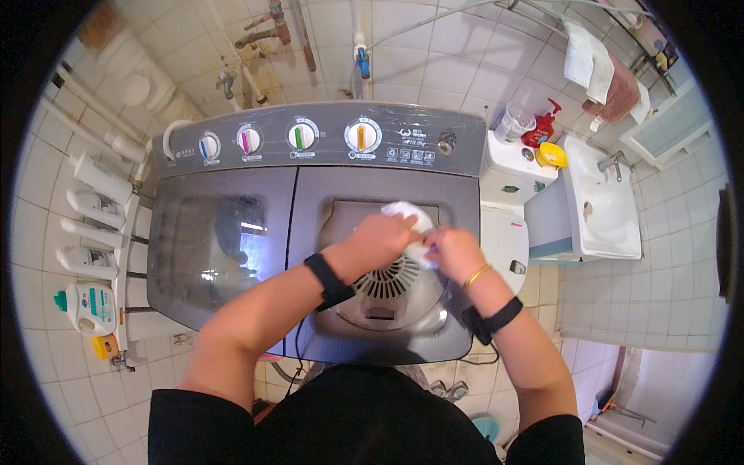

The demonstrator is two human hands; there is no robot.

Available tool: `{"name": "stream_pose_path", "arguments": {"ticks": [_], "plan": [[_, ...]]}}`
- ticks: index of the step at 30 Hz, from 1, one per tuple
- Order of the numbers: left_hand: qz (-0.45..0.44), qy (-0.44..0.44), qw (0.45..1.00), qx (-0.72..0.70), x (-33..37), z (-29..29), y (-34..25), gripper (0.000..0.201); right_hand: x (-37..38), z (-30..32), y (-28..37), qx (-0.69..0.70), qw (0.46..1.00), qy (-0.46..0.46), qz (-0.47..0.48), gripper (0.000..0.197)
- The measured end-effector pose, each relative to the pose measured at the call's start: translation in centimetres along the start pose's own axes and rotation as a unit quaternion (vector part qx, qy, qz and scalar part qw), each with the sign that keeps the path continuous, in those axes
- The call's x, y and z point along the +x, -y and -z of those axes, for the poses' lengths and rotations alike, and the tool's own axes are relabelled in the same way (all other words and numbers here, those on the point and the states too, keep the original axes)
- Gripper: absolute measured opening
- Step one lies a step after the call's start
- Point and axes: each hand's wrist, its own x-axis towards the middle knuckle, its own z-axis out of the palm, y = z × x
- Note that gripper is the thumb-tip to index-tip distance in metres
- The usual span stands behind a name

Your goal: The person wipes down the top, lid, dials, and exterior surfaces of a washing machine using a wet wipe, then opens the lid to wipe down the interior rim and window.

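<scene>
Two hands: I am gripping a white cloth point(409, 221) with my left hand point(380, 240) and right hand point(457, 252), both closed on it, over the washing machine point(232, 248), above its round vented lid point(387, 283).

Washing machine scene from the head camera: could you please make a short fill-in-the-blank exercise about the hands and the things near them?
1. Both hands, the left hand and the right hand, hold a ____ cloth over the washing machine.
2. The control panel has ____ round dials.
3. The right wrist wears a thin ____-coloured bangle.
4. A row of bottles stands on the person's ____ side.

Missing words: white; four; gold; left
</scene>
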Motion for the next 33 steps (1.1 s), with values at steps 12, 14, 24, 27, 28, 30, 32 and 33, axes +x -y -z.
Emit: {"name": "stream_pose_path", "arguments": {"ticks": [12, 14, 24, 27, 28, 30, 32, 33], "plan": [[0.049, -0.054, 0.995, 0.068, 0.5, 2.8, 2.1, 0.039, 3.4, 1.9, 1.3, 0.043, 0.990, -0.116, 0.069, 0.014], [0.041, -0.096, 0.990, 0.092, 1.2, 1.0, 3.6, 0.047, 5.0, 1.0, 0.4, 0.028, 0.992, -0.102, 0.064, 0.017], [0.220, -0.043, 0.972, 0.067, -3.6, 1.9, 8.6, 0.062, 12.1, -3.8, 3.5, -0.013, 0.978, -0.113, 0.172, 0.033], [0.214, -0.046, 0.969, 0.112, -4.7, 1.6, 9.5, 0.062, 13.1, -4.2, 5.2, 0.094, 0.995, -0.027, 0.008, 0.033], [0.201, -0.051, 0.969, 0.132, -5.1, 1.4, 9.7, 0.061, 13.0, -4.4, 4.9, 0.045, 0.995, -0.043, 0.074, 0.032], [0.184, -0.066, 0.970, 0.147, -6.0, 1.0, 9.6, 0.059, 12.5, -4.8, 4.5, -0.008, 0.988, -0.061, 0.142, 0.032], [0.162, -0.076, 0.972, 0.156, -6.6, 1.3, 8.2, 0.057, 11.1, -5.1, 4.3, -0.052, 0.976, -0.061, 0.203, 0.033], [0.167, -0.059, 0.973, 0.146, -7.2, 1.4, 7.2, 0.056, 10.2, -5.4, 4.6, -0.054, 0.976, -0.060, 0.201, 0.033]]}}
